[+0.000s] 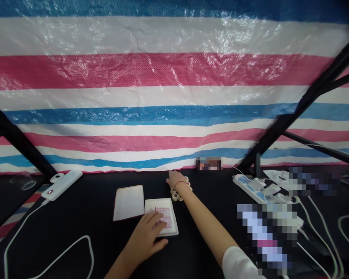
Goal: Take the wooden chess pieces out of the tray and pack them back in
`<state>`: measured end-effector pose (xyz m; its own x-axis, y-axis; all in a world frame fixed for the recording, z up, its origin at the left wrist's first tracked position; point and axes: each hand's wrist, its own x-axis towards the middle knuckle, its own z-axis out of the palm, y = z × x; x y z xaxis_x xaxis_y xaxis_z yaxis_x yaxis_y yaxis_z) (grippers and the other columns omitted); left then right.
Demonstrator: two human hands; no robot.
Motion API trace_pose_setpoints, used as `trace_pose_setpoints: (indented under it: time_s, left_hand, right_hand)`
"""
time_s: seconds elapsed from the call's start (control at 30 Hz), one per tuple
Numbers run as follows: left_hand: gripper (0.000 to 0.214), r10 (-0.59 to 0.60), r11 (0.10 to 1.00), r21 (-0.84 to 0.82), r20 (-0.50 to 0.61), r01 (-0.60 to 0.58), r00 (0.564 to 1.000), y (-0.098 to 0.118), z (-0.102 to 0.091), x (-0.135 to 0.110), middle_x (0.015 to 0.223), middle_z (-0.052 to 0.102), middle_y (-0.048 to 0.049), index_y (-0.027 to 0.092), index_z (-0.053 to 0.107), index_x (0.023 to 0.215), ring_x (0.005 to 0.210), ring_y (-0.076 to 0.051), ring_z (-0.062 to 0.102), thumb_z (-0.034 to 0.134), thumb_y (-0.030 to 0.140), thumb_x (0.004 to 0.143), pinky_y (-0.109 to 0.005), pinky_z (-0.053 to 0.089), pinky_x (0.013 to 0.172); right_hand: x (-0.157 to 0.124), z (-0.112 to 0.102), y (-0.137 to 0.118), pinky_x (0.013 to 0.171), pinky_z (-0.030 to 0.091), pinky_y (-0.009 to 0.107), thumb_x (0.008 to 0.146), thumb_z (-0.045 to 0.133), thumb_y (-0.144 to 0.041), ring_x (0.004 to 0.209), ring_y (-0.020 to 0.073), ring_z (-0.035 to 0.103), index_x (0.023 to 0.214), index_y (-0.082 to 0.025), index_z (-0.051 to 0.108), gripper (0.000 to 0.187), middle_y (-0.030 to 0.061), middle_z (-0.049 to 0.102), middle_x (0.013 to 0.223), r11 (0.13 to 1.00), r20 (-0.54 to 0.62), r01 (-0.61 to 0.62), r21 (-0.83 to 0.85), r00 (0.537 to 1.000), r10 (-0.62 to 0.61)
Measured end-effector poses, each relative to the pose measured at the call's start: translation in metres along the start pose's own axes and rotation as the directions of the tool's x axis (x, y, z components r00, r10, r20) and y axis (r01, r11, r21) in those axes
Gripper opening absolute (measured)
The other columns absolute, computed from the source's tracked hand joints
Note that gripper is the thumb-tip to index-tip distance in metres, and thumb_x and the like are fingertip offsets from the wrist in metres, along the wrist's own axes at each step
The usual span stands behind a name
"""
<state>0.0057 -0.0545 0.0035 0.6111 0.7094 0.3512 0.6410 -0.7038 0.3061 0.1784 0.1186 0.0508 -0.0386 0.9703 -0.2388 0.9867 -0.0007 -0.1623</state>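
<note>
My left hand (149, 234) lies over a shallow white box tray (174, 224), fingers spread and touching a folded paper with a red-printed grid (166, 214) inside it. Beside the tray, to the left, sits a box lid (129, 202) with its white inside facing up. Further out, my right hand (176, 178) reaches beyond a cluster of round wooden Chinese chess pieces (175, 196) on the black table. Some pieces show on both sides of my right wrist; others may be hidden under it. The right fingers are mostly out of sight, with the thumb side showing.
A white power strip (64, 185) with a cable lies at the left. Another power strip (247, 188) with several plugs and white cables stands at the right. Blurred-out objects lie nearby. A striped tarp (163, 69) and black frame bars (302, 102) bound the far side.
</note>
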Motion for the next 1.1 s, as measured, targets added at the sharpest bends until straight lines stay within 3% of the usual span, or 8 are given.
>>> trace_pose_setpoints:
  time_s: [0.13,0.27,0.37,0.47,0.6,0.73,0.87,1.1]
  left_hand:
    - [0.03,-0.023,1.0,0.018,0.036,0.022,0.999,0.001,0.009,-0.002,0.113,0.065,-0.0059,0.023,0.062,0.109,0.108,-0.024,0.057,0.063,0.037,0.082,-0.043,0.047,0.096]
    - [0.036,-0.06,0.995,0.072,-0.084,0.066,0.995,-0.016,0.005,-0.004,0.124,0.06,-0.008,0.023,0.057,0.121,0.122,-0.026,0.05,0.053,0.036,0.088,-0.044,0.044,0.101]
    - [0.039,-0.253,0.953,0.113,-0.208,0.28,0.945,-0.038,0.002,-0.011,0.126,0.059,-0.0096,0.021,0.051,0.129,0.12,-0.023,0.052,0.041,0.033,0.094,-0.041,0.045,0.101]
    - [0.042,-0.37,0.911,0.131,-0.162,0.391,0.915,-0.061,0.002,-0.025,0.122,0.063,-0.0068,0.024,0.051,0.13,0.11,-0.022,0.059,0.04,0.039,0.093,-0.039,0.049,0.093]
    - [0.038,-0.412,0.883,0.172,-0.16,0.436,0.897,-0.077,-0.001,-0.039,0.118,0.065,-0.0054,0.026,0.059,0.121,0.11,-0.023,0.06,0.041,0.042,0.092,-0.04,0.049,0.093]
    - [0.04,-0.337,0.921,0.107,-0.269,0.375,0.902,-0.067,-0.008,-0.031,0.115,0.065,-0.0085,0.025,0.058,0.122,0.109,-0.025,0.06,0.048,0.045,0.089,-0.041,0.049,0.094]
    - [0.044,-0.331,0.944,-0.093,-0.243,0.317,0.912,-0.043,-0.005,-0.008,0.122,0.059,-0.0067,0.028,0.048,0.131,0.112,-0.02,0.058,0.051,0.039,0.089,-0.034,0.05,0.095]
    - [0.027,-0.403,0.894,-0.299,-0.209,0.334,0.891,-0.033,0.001,0.006,0.112,0.063,-0.0055,0.025,0.059,0.113,0.104,-0.019,0.062,0.048,0.032,0.09,-0.034,0.051,0.093]
  right_hand:
    - [0.008,-0.001,-0.007,0.078,0.05,0.033,0.087,0.058,-0.021,0.098,0.0251,0.064,0.107,-0.01,0.063,0.023,0.0169,0.064,0.107,1.0,0.088,-0.02,-0.014,0.996,0.021]
    - [0.013,-0.004,-0.014,0.084,0.051,0.039,0.091,0.057,-0.034,0.1,0.0203,0.059,0.118,-0.016,0.055,0.033,0.0086,0.057,0.118,1.0,0.121,-0.024,-0.013,0.992,0.026]
    - [0.01,-0.007,-0.017,0.083,0.05,0.037,0.089,0.06,-0.027,0.1,0.023,0.061,0.113,-0.012,0.059,0.028,0.0133,0.061,0.113,1.0,0.08,-0.002,0.013,0.997,0.001]
    - [-0.002,-0.009,-0.018,0.081,0.048,0.035,0.085,0.059,-0.019,0.101,0.0275,0.063,0.106,-0.01,0.064,0.024,0.0193,0.065,0.107,0.996,-0.013,0.061,0.067,0.998,-0.061]
    - [-0.033,-0.003,-0.018,0.082,0.046,0.028,0.083,0.056,-0.021,0.095,0.0207,0.065,0.109,-0.019,0.064,0.028,0.0081,0.071,0.098,0.964,-0.102,0.209,0.164,0.976,-0.194]
    - [-0.069,0.017,-0.021,0.07,0.048,0.021,0.077,0.061,-0.021,0.073,0.0125,0.066,0.103,-0.019,0.065,0.026,0.0014,0.071,0.088,0.779,-0.187,0.389,0.491,0.921,-0.342]
    - [-0.092,0.04,-0.025,0.061,0.048,0.021,0.072,0.066,-0.025,0.063,0.0105,0.063,0.097,-0.018,0.064,0.027,0.0018,0.07,0.086,0.504,-0.235,0.389,0.771,0.91,-0.342]
    - [-0.103,0.057,-0.022,0.054,0.047,0.019,0.069,0.068,-0.025,0.058,0.0092,0.061,0.09,-0.018,0.062,0.022,0.001,0.069,0.082,0.357,-0.174,0.275,0.893,0.941,-0.29]
